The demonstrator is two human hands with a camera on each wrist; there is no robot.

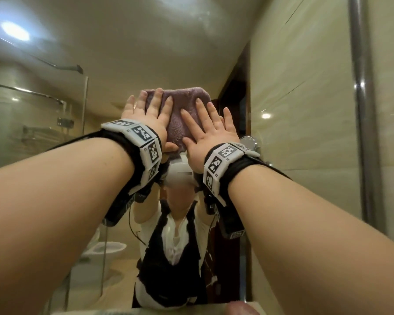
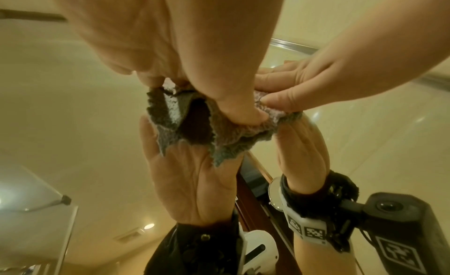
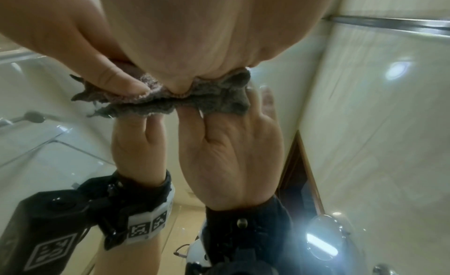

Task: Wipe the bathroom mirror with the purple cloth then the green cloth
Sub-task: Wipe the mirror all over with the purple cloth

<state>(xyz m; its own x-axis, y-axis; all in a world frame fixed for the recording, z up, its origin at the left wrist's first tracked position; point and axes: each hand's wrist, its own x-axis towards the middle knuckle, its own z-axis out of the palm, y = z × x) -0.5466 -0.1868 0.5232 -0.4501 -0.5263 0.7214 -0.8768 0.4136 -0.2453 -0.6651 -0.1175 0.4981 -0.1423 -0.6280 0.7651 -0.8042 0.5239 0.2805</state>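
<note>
The purple cloth (image 1: 182,103) lies spread against the bathroom mirror (image 1: 123,53), above head height. My left hand (image 1: 146,114) presses flat on its left half, fingers straight and pointing up. My right hand (image 1: 210,128) presses flat on its right half, fingers spread. In the left wrist view the cloth (image 2: 170,108) bunches under my left hand (image 2: 185,48), with my right hand (image 2: 311,85) beside it. In the right wrist view my right hand (image 3: 219,38) pushes the cloth (image 3: 158,98) onto the glass. The green cloth is not in view.
A tiled wall (image 1: 300,110) and a vertical metal frame (image 1: 359,110) bound the mirror on the right. A small round chrome mirror (image 1: 248,142) sits near my right wrist. The counter edge (image 1: 191,311) runs below. The reflection shows a shower screen and a toilet.
</note>
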